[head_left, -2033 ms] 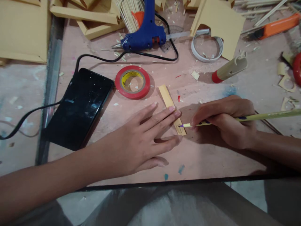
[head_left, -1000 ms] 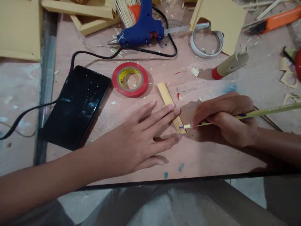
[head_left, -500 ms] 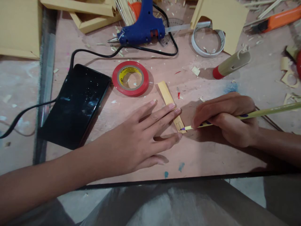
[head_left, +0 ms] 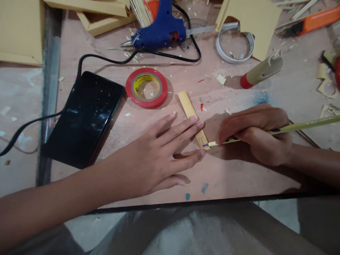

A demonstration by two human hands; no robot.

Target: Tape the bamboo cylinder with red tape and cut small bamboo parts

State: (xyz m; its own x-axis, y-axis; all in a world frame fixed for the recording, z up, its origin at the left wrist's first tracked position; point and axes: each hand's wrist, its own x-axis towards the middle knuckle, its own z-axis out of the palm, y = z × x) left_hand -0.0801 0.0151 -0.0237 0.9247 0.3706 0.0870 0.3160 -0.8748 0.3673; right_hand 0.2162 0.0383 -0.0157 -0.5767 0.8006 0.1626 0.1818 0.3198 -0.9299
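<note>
A narrow tan strip (head_left: 187, 103), which looks like card, lies slantwise on the table. My left hand (head_left: 162, 152) rests flat with its fingers spread, and some fingertips press on the strip. In my right hand (head_left: 256, 132) is a yellow-green pencil (head_left: 305, 124), gripped low with the fingers closed round it. Its dark tip touches the strip's near end, where a small outlined shape is drawn. Part of the strip's middle is hidden under my left fingertips.
Left of the strip lie a red tape roll (head_left: 146, 88) and a black phone (head_left: 85, 118). Behind are a blue glue gun (head_left: 159, 33) with its black cord, a white tape roll (head_left: 218, 47), a red-ended tube (head_left: 261, 72) and an orange cutter (head_left: 320, 22). Wood scraps litter the table.
Both hands, the strip and the pencil stay almost in place, with the pencil tip still on the strip. The view has shifted very slightly.
</note>
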